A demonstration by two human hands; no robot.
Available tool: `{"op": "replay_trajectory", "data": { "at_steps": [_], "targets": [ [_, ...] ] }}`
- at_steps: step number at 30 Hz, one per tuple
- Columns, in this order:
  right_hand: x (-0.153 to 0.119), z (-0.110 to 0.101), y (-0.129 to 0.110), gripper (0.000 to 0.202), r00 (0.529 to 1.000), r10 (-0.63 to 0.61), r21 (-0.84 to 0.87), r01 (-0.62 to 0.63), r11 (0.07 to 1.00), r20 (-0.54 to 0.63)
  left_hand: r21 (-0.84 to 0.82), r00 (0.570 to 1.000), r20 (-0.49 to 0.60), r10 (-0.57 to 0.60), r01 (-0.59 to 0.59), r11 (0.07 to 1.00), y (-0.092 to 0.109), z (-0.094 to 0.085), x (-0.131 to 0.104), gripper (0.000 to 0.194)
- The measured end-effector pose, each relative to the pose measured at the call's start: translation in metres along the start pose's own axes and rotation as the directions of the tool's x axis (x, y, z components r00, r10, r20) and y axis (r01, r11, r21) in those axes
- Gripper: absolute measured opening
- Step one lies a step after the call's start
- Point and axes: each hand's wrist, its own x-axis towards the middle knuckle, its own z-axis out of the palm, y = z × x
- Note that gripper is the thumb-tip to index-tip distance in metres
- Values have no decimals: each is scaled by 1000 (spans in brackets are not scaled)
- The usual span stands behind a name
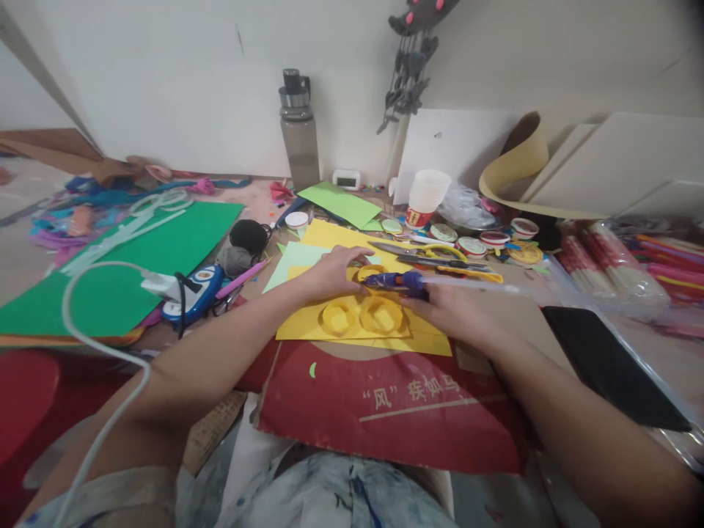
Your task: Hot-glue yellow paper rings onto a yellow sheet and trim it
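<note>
My right hand (443,304) holds a blue glue gun (393,281), its nozzle pointing left and a clear glue stick reaching out of its back end. The nozzle is over a yellow paper ring (372,273). On the far left side of that ring, my left hand (337,273) has its thumb and fingers bent around the edge. Two more yellow rings, a left one (338,317) and a right one (381,314), lie nearer to me on yellow paper (429,341). Red cardboard (385,411) lies under the paper.
Scissors (440,251) lie behind the hands. A bottle (301,147) and stacked paper cups (426,194) stand at the back. Green paper (203,227) and a white cable (69,308) are at the left; a black phone (610,363) is at the right.
</note>
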Motion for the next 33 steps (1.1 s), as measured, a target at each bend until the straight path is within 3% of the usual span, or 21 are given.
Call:
{"op": "replay_trajectory", "data": {
  "at_steps": [3, 7, 18, 23, 28, 33],
  "targets": [
    [0, -8, 2, 13, 998, 61, -33, -61, 998, 22, 3, 1000, -6, 3, -3, 1000, 0, 0, 0, 78],
    [4, -2, 0, 14, 998, 54, -9, -54, 998, 12, -10, 1000, -4, 1, -1, 1000, -1, 1, 0, 78],
    [2, 11, 0, 30, 985, 93, -18, -96, 995, -146, -23, 1000, 2, 16, -16, 1000, -3, 1, -2, 76],
    [3, 12, -8, 25, 991, 121, -5, -122, 993, -60, -21, 1000, 12, 2, -2, 1000, -1, 0, 0, 78],
    [-1, -10, -5, 18, 989, 146, -26, -145, 989, 36, -21, 1000, 17, -14, 14, 1000, 0, -1, -1, 79],
    [1, -8, -1, 22, 993, 91, -40, -95, 995, -80, -28, 1000, 5, 13, -13, 1000, -2, 0, -1, 76]
  ]
}}
